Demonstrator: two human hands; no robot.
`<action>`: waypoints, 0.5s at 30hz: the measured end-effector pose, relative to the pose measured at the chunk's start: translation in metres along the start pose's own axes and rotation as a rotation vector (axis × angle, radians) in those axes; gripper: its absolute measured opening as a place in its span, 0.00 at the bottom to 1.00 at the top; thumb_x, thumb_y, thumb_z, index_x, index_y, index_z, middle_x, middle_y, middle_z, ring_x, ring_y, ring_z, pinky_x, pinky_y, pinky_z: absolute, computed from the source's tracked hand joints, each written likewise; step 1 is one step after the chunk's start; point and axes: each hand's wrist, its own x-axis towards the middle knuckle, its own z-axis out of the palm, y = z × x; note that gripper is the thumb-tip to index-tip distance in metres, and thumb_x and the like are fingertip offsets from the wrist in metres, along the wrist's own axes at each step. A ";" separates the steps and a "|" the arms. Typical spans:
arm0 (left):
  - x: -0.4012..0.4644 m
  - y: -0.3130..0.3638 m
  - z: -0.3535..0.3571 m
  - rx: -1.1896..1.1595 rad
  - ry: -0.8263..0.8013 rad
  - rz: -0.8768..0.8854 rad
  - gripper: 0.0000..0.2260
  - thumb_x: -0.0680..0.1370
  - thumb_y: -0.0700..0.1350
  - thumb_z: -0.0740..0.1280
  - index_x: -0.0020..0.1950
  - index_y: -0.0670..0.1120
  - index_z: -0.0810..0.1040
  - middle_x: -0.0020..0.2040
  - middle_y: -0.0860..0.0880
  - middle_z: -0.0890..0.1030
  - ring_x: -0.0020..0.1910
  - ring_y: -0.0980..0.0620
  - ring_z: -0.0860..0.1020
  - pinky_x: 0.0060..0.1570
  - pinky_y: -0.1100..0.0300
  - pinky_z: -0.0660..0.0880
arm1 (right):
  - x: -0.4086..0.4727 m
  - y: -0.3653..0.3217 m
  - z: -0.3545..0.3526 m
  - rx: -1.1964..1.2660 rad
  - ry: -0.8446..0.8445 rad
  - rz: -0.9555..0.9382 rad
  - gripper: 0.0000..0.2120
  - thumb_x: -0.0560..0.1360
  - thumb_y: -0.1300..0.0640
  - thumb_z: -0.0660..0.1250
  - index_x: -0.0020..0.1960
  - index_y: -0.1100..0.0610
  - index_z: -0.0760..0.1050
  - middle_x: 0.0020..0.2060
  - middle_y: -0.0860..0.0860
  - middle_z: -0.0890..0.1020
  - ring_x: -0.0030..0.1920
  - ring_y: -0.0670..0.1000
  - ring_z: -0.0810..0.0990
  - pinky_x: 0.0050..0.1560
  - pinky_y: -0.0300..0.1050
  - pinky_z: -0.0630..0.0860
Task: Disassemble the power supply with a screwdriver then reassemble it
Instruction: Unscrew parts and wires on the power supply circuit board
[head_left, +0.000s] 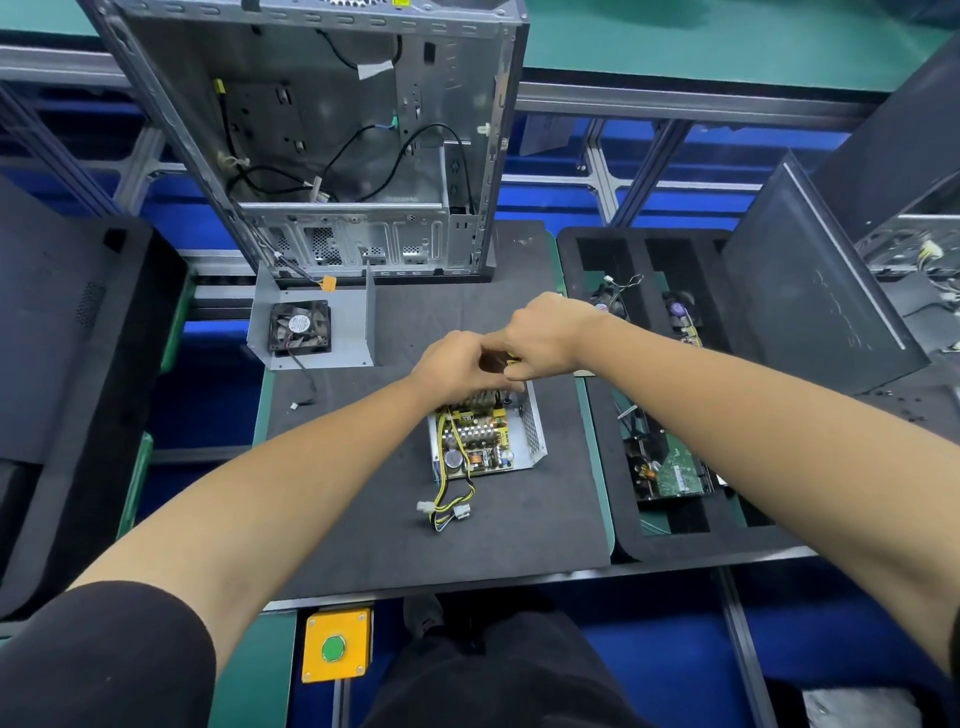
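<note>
Your two hands meet at centre frame, just above the open grey metal power supply box w/ its yellow circuit board (485, 441), which sits on the dark grey foam mat (363, 493) a little right of centre. Your left hand (457, 366) has fingers curled down onto the far edge of the unit's internals; whether it's pinching a part or just bracing, can't tell, fingertips are hidden. Your right hand (545, 332) is fisted, knuckles up, closed around a small yellow-and-black item (513, 358) – likely the screwdriver handle, only a sliver shows btwn the two hands. Tip not visible.

The unit's perforated side wall stands on its right side; the lid is off, board and heatsinks exposed. A yellow-and-black wire bundle w/ white plastic connectors (449, 506) trails out of the near end onto the mat, lower centre.

Left of centre, the removed grey sheet-metal cover w/ a black fan (311, 330) lies on the mat, fan lead running toward you. Behind it, upper centre, the open silver PC tower case (332, 145) stands upright, loose black cables inside. Right of the mat, a black foam tray (670, 545) holds a green circuit-board drive and other small parts. Bottom of frame: a yellow box w/ a green button (336, 647), below the table edge.
</note>
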 end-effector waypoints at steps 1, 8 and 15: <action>-0.001 0.000 0.000 -0.026 0.020 -0.003 0.18 0.65 0.68 0.78 0.48 0.62 0.82 0.37 0.65 0.82 0.40 0.59 0.78 0.36 0.61 0.70 | -0.001 0.000 -0.002 -0.004 0.021 -0.022 0.13 0.78 0.45 0.59 0.60 0.48 0.69 0.35 0.50 0.78 0.32 0.56 0.71 0.27 0.43 0.55; -0.004 -0.001 -0.003 -0.073 -0.017 0.075 0.15 0.68 0.69 0.75 0.52 0.70 0.78 0.41 0.63 0.83 0.43 0.61 0.80 0.39 0.58 0.74 | -0.001 0.007 -0.003 0.026 -0.020 -0.081 0.08 0.79 0.50 0.59 0.57 0.48 0.70 0.34 0.52 0.76 0.28 0.54 0.69 0.29 0.45 0.59; -0.002 0.004 -0.001 -0.030 0.034 0.025 0.17 0.63 0.74 0.73 0.45 0.68 0.77 0.39 0.68 0.81 0.42 0.67 0.78 0.35 0.61 0.68 | 0.001 0.010 0.004 0.055 -0.036 0.001 0.14 0.78 0.50 0.60 0.61 0.51 0.73 0.29 0.50 0.65 0.27 0.50 0.64 0.29 0.45 0.58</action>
